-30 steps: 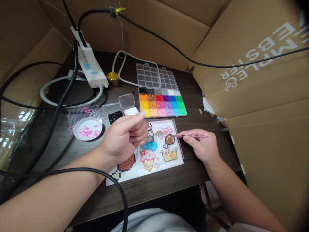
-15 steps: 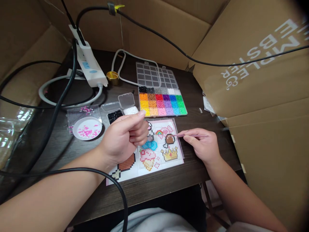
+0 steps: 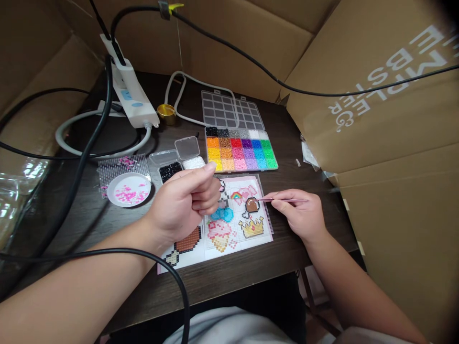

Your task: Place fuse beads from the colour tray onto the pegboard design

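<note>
My right hand (image 3: 300, 210) pinches a pair of pink tweezers (image 3: 283, 199), held nearly level. Their tips are at the brown drumstick design (image 3: 252, 205) on the pattern sheet (image 3: 218, 255); whether they grip a bead is too small to tell. A clear pegboard seems to lie over the sheet. My left hand (image 3: 188, 200) is closed in a fist above the sheet's left part, thumb on top, and anything inside it is hidden. Around the drumstick are a crown design (image 3: 252, 229) and an ice cream design (image 3: 219, 234).
Behind the sheet lies a compartment box of coloured beads (image 3: 241, 150), lid open. Small boxes hold black beads (image 3: 170, 171) and white beads (image 3: 193, 163). Left are a white dish of pink beads (image 3: 129, 189), a pegboard (image 3: 145, 165) and a power strip (image 3: 138, 110). Black cables (image 3: 77, 177) cross the view; cardboard walls enclose the table.
Both hands keep almost the same place and pose, the tweezer tips still at the drumstick design. The whole view has shifted very slightly.
</note>
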A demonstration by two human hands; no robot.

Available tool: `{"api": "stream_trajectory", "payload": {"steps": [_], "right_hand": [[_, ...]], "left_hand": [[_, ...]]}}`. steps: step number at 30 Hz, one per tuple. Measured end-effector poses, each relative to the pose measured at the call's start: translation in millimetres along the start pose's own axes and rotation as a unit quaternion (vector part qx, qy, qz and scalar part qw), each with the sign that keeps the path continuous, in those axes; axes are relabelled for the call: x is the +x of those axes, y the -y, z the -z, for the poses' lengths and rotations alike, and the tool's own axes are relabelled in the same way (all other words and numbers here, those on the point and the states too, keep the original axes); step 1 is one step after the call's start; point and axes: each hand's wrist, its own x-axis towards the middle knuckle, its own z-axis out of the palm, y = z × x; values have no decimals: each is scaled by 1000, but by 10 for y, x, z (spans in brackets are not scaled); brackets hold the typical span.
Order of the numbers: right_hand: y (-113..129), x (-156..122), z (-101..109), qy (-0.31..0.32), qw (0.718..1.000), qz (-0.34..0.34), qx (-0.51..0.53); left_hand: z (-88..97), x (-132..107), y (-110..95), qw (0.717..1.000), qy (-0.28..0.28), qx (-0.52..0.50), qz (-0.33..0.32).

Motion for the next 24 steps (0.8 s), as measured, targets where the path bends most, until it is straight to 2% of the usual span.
{"api": "stream_trajectory", "payload": {"steps": [11,24], "right_hand": [[-68,-7,46,-2,999,14,48],[-46,1,51,6,999,18,31]], "left_hand": [[14,0,13,1000,5,-2,-2],[11,1,6,1000,10,-1,-4]]}}
